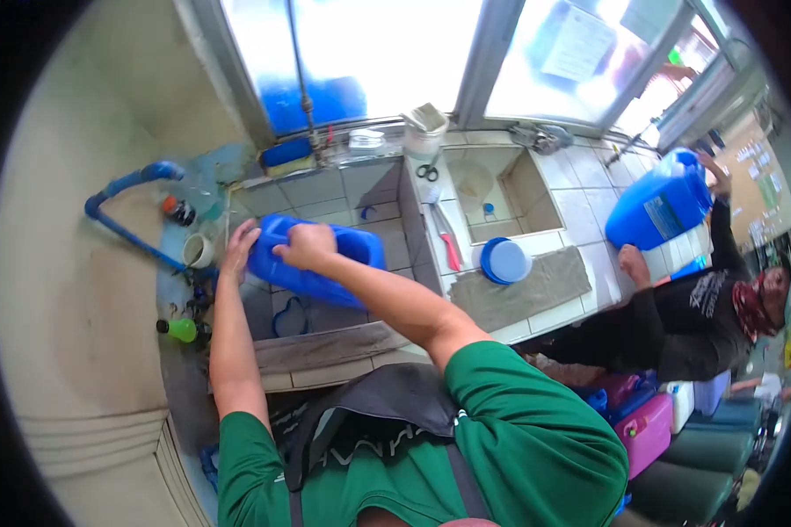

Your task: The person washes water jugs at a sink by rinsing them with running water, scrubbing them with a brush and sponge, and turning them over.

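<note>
A blue plastic jerry can lies in the left tiled basin, with a recess showing toward its right end. My left hand is at the can's left end, its fingers closed against the edge. Over the top of the can, my right hand is clenched where the handle seems to be, and it hides what lies under the fingers. Below the can, a blue ring-shaped piece rests in the basin. A small blue scrap lies nearer the window.
Right of the basin are scissors, a red-handled brush, a round blue lid, a grey cloth and a smaller sink. A co-worker holds another blue jerry can. Bottles and a blue pipe line the left.
</note>
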### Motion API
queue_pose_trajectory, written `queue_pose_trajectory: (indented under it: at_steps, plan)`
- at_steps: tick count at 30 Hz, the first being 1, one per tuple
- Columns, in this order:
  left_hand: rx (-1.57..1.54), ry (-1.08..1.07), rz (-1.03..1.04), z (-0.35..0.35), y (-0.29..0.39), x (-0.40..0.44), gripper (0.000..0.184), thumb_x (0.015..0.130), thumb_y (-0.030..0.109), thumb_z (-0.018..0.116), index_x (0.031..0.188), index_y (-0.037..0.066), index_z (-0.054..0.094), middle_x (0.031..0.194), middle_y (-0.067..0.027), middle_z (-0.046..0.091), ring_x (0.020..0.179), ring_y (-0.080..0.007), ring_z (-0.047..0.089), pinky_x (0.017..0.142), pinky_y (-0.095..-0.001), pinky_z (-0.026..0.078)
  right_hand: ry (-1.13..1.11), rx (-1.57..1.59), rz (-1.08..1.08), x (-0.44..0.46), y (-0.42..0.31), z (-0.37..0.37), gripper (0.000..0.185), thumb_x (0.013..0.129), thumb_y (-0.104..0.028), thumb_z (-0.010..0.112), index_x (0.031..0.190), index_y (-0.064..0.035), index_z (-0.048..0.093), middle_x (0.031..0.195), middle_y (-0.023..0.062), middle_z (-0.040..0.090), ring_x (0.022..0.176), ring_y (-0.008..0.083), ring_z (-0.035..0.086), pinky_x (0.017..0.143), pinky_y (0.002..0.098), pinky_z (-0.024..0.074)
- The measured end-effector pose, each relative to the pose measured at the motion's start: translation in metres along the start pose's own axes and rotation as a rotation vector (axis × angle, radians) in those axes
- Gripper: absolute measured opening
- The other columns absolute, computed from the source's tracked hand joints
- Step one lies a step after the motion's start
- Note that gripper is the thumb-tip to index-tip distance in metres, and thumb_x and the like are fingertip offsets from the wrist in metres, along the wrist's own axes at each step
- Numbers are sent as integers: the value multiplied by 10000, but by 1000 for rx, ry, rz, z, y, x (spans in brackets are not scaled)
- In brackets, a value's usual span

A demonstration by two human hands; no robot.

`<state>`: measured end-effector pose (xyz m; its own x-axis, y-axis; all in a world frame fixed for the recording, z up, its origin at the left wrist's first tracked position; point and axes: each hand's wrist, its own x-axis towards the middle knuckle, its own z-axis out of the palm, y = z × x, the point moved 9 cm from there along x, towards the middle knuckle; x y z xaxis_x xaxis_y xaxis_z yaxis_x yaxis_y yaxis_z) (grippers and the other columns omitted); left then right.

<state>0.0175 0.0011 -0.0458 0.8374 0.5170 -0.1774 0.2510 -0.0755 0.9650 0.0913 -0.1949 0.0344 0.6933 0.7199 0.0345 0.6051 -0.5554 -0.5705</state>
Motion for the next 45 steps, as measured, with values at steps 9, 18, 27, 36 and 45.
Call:
queue_pose_trajectory:
  at_steps: [9,18,27,36,45]
  plan:
    - [-387,357,204,2,-57,44,629,1024,517,371,1316,-12,548,1298,-111,590,1210,-221,524,1050,-352,373,226,931,249,-54,95,-92,408,918,-417,666,754,-47,714,628,-19,574,602,60,487,536,243,367]
    - [-688,205,-120,52,-100,12,814,955,708,275,1481,95,376,1497,-121,406,1358,-259,392,1125,-435,278,385,1511,102,-83,127,-159,445,979,-488,506,945,-58,616,679,34,554,627,130,496,604,259,383]
    - [-504,337,-359,8,-22,-22,729,986,625,343,1495,104,327,1513,-109,380,1381,-264,369,1137,-423,285,166,685,152,-15,98,-123,473,955,-447,598,708,-50,675,601,0,566,533,92,492,502,248,352]
    - [742,51,473,46,87,-122,478,841,461,691,1097,58,698,1297,-173,583,1266,-349,502,1062,-445,393,-507,3,-408,57,-46,34,675,899,-639,505,654,-50,724,651,143,678,670,271,683,672,387,533]
    - [1163,167,-150,45,96,-97,592,721,612,710,847,34,706,825,-197,695,806,-393,681,724,-492,535,-489,1449,82,121,-136,28,299,912,-308,670,763,-49,654,684,60,649,616,137,620,566,288,508]
